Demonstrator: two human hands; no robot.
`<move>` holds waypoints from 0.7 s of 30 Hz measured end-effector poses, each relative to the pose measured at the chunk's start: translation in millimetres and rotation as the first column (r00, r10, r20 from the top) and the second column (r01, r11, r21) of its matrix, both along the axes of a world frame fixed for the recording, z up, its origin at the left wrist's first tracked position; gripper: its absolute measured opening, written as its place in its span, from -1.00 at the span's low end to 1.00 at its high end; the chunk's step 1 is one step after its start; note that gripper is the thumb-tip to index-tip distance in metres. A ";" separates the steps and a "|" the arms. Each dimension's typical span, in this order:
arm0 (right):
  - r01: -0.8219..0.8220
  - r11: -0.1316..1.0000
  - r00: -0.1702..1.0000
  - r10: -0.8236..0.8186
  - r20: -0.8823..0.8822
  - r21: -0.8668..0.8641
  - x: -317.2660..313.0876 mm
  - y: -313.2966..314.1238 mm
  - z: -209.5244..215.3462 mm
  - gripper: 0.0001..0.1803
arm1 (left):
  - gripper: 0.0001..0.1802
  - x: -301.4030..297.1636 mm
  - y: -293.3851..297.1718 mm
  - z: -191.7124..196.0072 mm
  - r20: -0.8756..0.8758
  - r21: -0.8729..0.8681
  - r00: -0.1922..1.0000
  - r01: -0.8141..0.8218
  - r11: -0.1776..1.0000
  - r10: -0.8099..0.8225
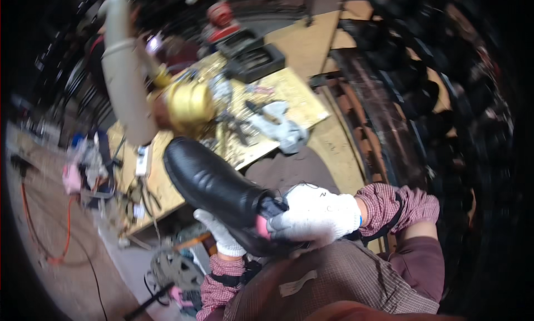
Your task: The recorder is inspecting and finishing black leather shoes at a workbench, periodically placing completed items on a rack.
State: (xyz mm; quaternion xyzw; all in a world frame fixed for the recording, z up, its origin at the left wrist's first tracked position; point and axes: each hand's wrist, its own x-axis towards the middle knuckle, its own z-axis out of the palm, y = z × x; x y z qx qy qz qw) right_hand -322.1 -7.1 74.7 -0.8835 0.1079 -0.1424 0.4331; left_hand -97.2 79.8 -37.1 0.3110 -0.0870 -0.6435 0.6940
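A black leather shoe [214,179] is held up in front of my body, its rounded toe toward the upper left and its ankle opening toward me. My left hand [222,235], in a white knit glove, grips it from beneath; the thumb lies along its side and the other fingers are hidden. At the ankle opening my right hand [314,215], also gloved in white, is closed on the upper edge. A small pink patch [262,226] shows by its fingertips; I cannot make out what it is.
Beyond the shoe stands a cluttered wooden workbench [303,101] with a yellow drum-shaped part [190,103], a grey cloth [289,133] and a black tray [256,64]. A thick pale duct [125,76] hangs over its left side. Racks of dark shoes [417,98] line the right. An orange cable [68,232] crosses the floor.
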 end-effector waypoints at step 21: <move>0.595 0.759 0.778 -0.626 -0.046 -0.264 -54.8 28.6 -54.3 -0.34 | -0.31 104.7 -90.2 -89.9 -0.140 -0.360 0.961 -0.274 0.892 0.239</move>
